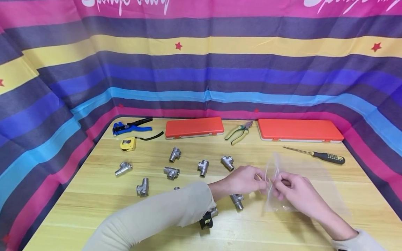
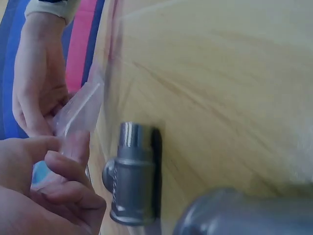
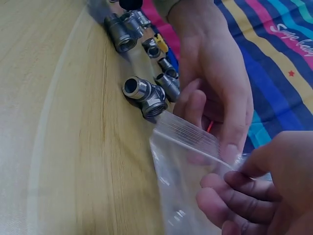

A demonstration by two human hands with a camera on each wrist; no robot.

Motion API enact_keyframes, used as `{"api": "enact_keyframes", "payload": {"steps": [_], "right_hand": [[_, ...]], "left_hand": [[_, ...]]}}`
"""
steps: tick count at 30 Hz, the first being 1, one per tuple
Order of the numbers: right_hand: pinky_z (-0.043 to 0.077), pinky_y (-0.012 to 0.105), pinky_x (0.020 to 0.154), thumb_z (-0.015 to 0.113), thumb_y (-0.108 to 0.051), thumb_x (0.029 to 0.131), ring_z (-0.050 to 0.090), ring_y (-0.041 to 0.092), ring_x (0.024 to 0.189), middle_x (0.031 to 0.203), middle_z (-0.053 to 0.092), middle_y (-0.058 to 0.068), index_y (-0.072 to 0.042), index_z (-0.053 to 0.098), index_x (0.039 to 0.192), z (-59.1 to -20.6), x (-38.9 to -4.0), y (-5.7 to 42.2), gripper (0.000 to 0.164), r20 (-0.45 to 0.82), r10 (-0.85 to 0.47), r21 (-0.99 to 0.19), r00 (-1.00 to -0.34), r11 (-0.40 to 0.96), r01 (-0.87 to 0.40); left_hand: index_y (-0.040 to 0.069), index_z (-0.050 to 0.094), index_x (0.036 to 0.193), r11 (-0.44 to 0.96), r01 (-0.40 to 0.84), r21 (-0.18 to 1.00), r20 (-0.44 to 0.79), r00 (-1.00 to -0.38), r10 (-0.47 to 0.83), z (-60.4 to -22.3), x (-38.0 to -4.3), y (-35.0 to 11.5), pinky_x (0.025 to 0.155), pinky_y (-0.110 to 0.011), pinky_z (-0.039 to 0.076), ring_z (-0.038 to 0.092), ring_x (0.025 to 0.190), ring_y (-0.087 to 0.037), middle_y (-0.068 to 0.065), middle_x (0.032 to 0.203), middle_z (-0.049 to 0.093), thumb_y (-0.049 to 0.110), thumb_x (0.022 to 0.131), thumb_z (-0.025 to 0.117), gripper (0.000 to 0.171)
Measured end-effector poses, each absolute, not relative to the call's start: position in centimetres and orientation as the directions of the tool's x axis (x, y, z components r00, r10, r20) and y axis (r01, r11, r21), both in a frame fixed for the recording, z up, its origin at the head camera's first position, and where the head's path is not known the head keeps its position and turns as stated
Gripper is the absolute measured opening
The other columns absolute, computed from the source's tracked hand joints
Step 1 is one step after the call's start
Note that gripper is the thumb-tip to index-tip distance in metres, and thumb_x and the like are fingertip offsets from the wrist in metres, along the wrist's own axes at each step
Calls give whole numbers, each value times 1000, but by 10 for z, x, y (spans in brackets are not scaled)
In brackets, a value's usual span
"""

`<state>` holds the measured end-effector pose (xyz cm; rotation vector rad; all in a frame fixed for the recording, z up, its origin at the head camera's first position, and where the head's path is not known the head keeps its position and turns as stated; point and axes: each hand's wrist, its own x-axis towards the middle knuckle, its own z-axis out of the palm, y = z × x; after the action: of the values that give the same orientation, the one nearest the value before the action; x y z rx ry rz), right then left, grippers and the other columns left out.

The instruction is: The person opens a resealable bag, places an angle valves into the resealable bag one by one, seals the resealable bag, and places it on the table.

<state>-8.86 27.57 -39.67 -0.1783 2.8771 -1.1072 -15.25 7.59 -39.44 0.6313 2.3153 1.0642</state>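
Observation:
A clear zip-lock plastic bag [image 1: 323, 184] stands on edge at the right side of the table, its mouth toward the left. My left hand [image 1: 242, 179] pinches one side of the mouth between thumb and fingers. Opposite it, my right hand [image 1: 298, 193] pinches the other side near the zip strip, as the right wrist view also shows on the bag [image 3: 181, 171]. Just below the left hand lies a metal tee pipe fitting [image 1: 237, 202]. Another tee fitting [image 1: 227, 162] rests just beyond that hand. The left forearm partly hides further fittings.
Several more tee fittings [image 1: 171, 173] are scattered across the middle and left. Along the back lie blue wire strippers [image 1: 132, 127], a yellow tape measure [image 1: 128, 144], a small red case [image 1: 194, 127], pliers [image 1: 240, 133] and a longer red case [image 1: 299, 129]. A screwdriver [image 1: 328, 157] lies beyond the bag.

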Motion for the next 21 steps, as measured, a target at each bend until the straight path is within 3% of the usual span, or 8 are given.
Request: {"api": "enact_keyframes", "payload": {"steps": [3, 7, 10, 16, 21], "right_hand": [[47, 25, 60, 61, -25, 113, 62, 4, 64, 68, 66, -10, -20, 69, 85, -396, -89, 276, 29, 23, -125, -657, -992, 746, -109], [46, 25, 56, 60, -26, 113, 61, 3, 64, 69, 66, -10, -20, 67, 85, -395, -89, 279, 30, 7, -139, -637, -990, 763, -111], [46, 25, 58, 60, -26, 114, 61, 2, 65, 70, 67, -11, -20, 67, 85, -393, -90, 283, 30, -8, -151, -614, -988, 781, -114], [47, 22, 63, 62, -25, 113, 61, 0, 65, 69, 67, -14, -20, 68, 83, -384, -90, 298, 31, -17, -176, -581, -984, 803, -134], [52, 21, 67, 63, -21, 111, 64, 1, 67, 72, 70, -13, -17, 72, 87, -375, -89, 311, 27, -46, -190, -582, -981, 803, -128]], "left_hand": [[26, 79, 94, 560, 194, 805, -269, -723, 636, -393, -148, 76, 74, -21, 52, 65, 84, 1, 18, 85, 77, 27, 100, 75, 8], [25, 78, 94, 537, 170, 826, -280, -703, 654, -391, -146, 75, 77, -21, 52, 66, 86, 2, 18, 82, 78, 20, 101, 73, 10], [24, 79, 101, 561, 159, 812, -298, -715, 633, -389, -147, 73, 79, -21, 53, 68, 88, 1, 17, 81, 78, 20, 99, 74, 7], [18, 79, 123, 607, 164, 778, -313, -735, 601, -392, -150, 63, 77, -23, 54, 70, 87, -2, 15, 82, 78, 18, 96, 78, 27], [17, 78, 128, 607, 129, 785, -324, -749, 578, -393, -151, 57, 77, -24, 52, 68, 86, -2, 15, 81, 77, 16, 98, 75, 30]]}}
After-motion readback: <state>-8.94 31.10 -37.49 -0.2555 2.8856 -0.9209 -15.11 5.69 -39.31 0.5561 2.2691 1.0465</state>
